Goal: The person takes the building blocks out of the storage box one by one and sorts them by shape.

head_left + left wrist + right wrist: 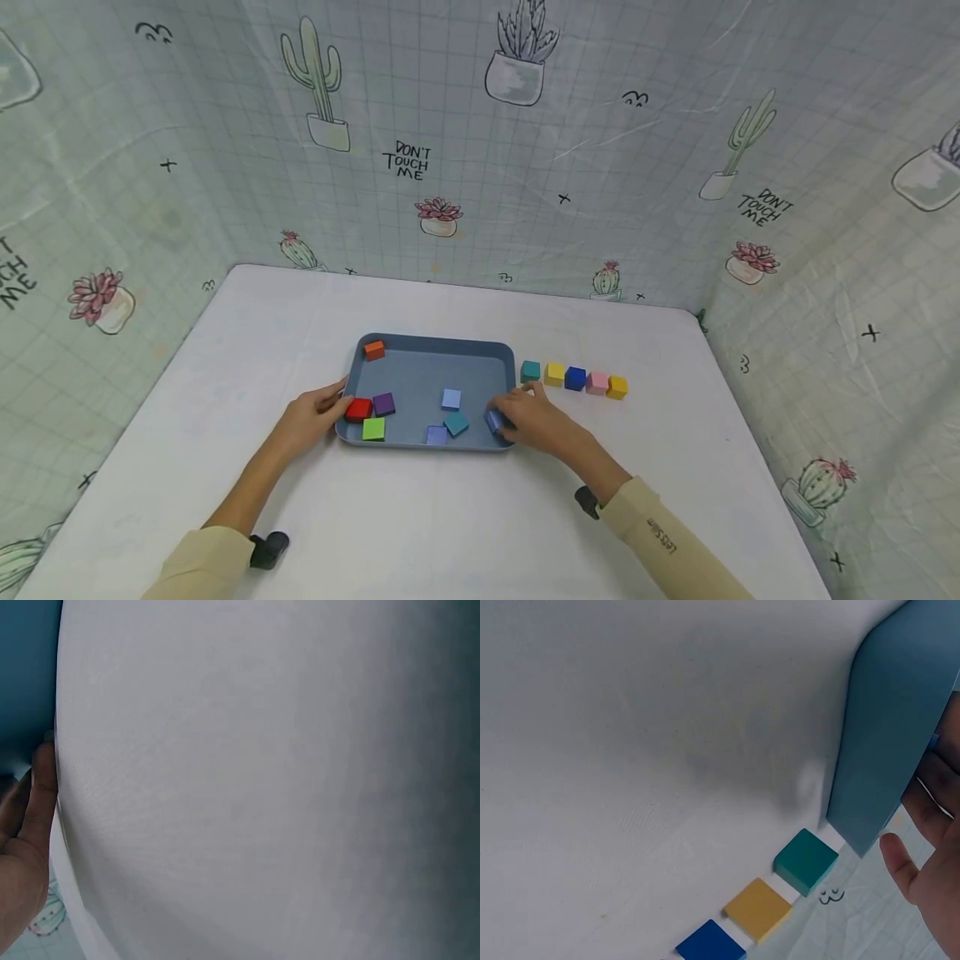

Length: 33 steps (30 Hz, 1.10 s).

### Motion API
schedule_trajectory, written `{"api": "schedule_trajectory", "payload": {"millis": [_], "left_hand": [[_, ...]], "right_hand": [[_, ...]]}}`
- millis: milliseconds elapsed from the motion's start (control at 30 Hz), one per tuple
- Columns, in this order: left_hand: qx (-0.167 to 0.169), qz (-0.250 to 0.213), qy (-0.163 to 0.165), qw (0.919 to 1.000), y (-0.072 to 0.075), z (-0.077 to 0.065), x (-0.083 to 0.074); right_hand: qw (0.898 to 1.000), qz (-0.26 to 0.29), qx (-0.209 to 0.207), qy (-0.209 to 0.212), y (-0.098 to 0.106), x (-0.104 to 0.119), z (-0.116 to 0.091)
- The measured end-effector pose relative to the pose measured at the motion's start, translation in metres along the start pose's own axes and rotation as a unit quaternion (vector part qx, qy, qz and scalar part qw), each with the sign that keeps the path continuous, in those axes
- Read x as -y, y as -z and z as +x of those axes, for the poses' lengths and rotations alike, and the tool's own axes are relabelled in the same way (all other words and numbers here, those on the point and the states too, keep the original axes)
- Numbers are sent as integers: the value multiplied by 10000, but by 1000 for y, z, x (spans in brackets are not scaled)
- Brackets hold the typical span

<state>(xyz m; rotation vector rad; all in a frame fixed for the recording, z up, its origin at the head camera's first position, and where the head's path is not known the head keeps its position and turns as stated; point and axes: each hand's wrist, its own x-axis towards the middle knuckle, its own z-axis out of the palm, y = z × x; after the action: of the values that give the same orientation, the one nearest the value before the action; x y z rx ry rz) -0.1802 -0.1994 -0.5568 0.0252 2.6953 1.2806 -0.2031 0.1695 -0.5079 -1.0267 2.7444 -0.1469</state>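
A grey-blue tray (408, 362) lies on the white table. My left hand (306, 423) grips its left rim, thumb close by a red block (358, 410); the left wrist view shows fingers against the tray wall (28, 675). At the tray's right end, my right hand (536, 419) pinches a blue block (494, 421) inside the rim, mostly hidden by the rim in the right wrist view. Also in the tray are an orange block (374, 350), a purple block (384, 404), a lime green block (373, 429), a teal block (456, 424) and two light blue blocks (451, 399).
Right of the tray runs a slanting row of blocks: teal (530, 372), yellow (555, 374), dark blue (575, 378), pink (597, 383) and amber (617, 387). A cactus-print cloth (480, 167) hangs behind and beside the table (420, 517).
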Motion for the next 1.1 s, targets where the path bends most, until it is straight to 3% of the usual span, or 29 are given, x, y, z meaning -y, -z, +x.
{"api": "schedule_trajectory", "payload": {"millis": [233, 467, 533, 733, 1100], "left_hand": [[11, -4, 3, 10000, 1, -1, 0], [36, -28, 26, 10000, 0, 0, -1], [48, -7, 14, 10000, 0, 0, -1], [23, 0, -19, 10000, 1, 1, -1], [-2, 44, -42, 10000, 1, 0, 0]], "right_hand": [[9996, 255, -95, 73, 3, -2, -3], [9968, -254, -634, 410, 2, -5, -5], [9971, -197, -673, 292, 3, -5, -5], [9945, 696, -571, -528, 11, -8, -8], [9893, 789, -1190, -293, 12, -27, -20]]}}
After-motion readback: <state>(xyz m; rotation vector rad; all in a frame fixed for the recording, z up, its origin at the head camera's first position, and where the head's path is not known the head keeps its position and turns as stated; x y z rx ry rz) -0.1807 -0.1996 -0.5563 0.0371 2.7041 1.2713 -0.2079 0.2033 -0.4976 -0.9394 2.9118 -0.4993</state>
